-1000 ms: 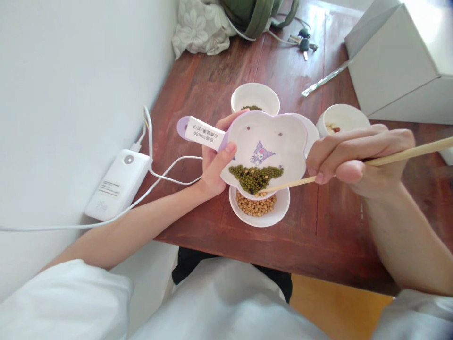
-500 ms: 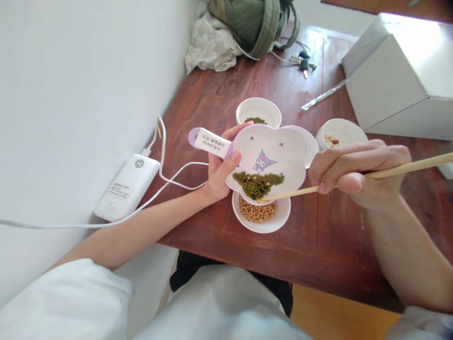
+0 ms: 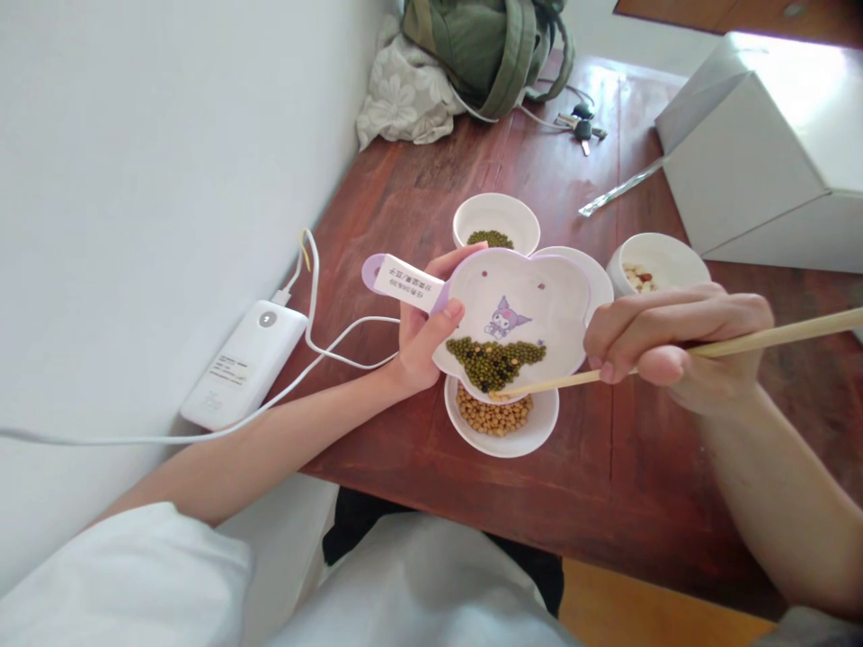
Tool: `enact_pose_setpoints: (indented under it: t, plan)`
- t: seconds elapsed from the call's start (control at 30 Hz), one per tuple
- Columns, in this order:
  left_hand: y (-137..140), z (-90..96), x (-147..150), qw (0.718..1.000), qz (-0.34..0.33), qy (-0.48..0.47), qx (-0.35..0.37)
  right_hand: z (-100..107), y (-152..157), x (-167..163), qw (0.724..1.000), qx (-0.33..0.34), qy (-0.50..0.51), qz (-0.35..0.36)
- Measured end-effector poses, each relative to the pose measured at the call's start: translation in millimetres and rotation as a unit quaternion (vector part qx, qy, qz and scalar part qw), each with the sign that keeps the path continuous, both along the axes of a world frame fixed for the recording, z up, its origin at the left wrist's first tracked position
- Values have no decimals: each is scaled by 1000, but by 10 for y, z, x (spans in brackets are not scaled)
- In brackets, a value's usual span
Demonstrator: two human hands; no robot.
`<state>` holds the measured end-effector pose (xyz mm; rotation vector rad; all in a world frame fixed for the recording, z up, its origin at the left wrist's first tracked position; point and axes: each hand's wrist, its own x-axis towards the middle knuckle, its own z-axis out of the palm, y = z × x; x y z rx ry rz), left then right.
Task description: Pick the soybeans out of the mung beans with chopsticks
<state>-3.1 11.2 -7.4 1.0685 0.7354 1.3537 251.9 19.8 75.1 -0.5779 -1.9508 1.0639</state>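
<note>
My left hand (image 3: 431, 346) is closed on a white flower-shaped bowl (image 3: 539, 301) with a lilac rim, a cartoon print and a labelled handle. The bowl is tilted towards me. Mung beans (image 3: 499, 364) mixed with some dark and pale beans have gathered along its near side. In my right hand (image 3: 680, 337) are wooden chopsticks (image 3: 734, 344), their tips at the bowl's near edge among pale beans. Partly under that edge stands a white bowl (image 3: 547, 429) of soybeans (image 3: 495, 418). Behind, a second white bowl (image 3: 499, 208) holds mung beans.
On the right, a white bowl (image 3: 680, 256) contains nuts, with a white box (image 3: 755, 171) beyond it. A power bank (image 3: 246, 364) with a white cable lies by the wall. Keys (image 3: 583, 126) and a green bag (image 3: 472, 45) are at the back.
The view has shifted slightly, so everything sits a little lower. My right hand and the chopstick tips have moved slightly left along the bowl's near edge.
</note>
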Motion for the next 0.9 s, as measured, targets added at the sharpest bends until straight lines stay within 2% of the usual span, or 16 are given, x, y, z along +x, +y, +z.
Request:
enact_pose_setpoints:
  t: [0.2,0.37,0.7,0.9]
  plan:
    - [3,8,14,999,-13,-31,16,-46,-4,3,1000,-14,3,-19]
    - [20,5,22,999,-7,-16,28,-53,-18,14,999,-17,-4,-29]
    - [45,-40,50,999,4,-24,49,-54,-23,-11,1000,8,-8,4]
    - [43,-63,41,999,9,4,50,-39,3,-8,1000,8,-6,24]
